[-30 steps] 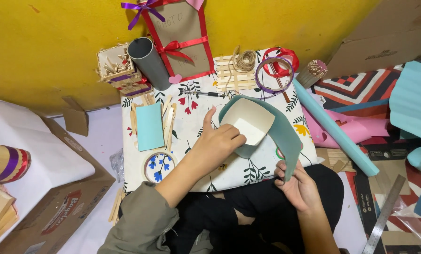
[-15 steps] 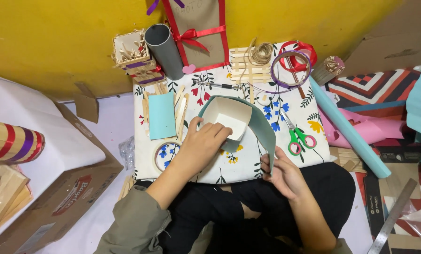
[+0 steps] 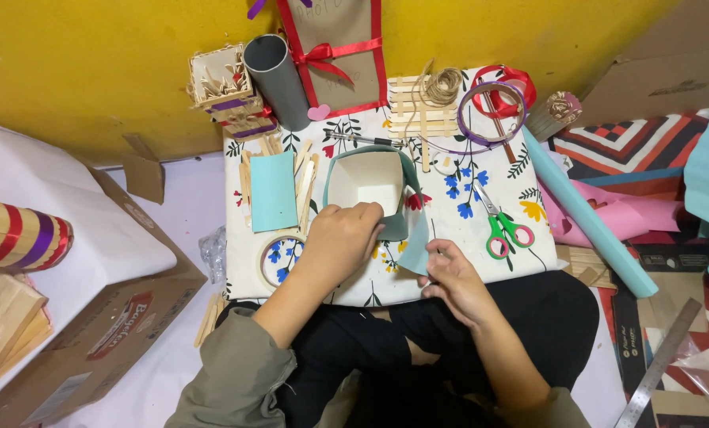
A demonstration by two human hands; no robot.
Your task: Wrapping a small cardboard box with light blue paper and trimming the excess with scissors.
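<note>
- I see the small open paper box point(image 3: 368, 184), white inside and wrapped in teal paper, sitting near the middle of the floral-print board point(image 3: 481, 261), its mouth facing up.
- My left hand point(image 3: 340, 238) lies over the box's near wall, fingers curled and pressing the teal wrap against it; it holds the box down rather than lifting it.
- My right hand point(image 3: 449, 277) pinches the loose teal flap point(image 3: 415, 242) that trails off the box's near right corner, fingers narrow on its lower edge.
- Risk, as I judge it: the flap is thin paper held only at its edge. A hard pull could tear or crease it, or peel the wrap off the wall.
- If the left hand eases its press, the light box could slide or tip on the board, and the wrap would go on crooked.
- I cannot tell whether glue is on the flap; if so, a slack fold might stick in the wrong place.
- The green-handled scissors point(image 3: 501, 230) lie just right of the flap, blades pointing away from me; a sweep of the right wrist could knock them.
- The tape roll point(image 3: 282, 255) touches the left forearm, and the teal card point(image 3: 274, 191) with craft sticks lies beside the box; either could be nudged.
- Further off, the long teal paper roll point(image 3: 588, 218) hangs over the board's right edge and could roll off.
</note>
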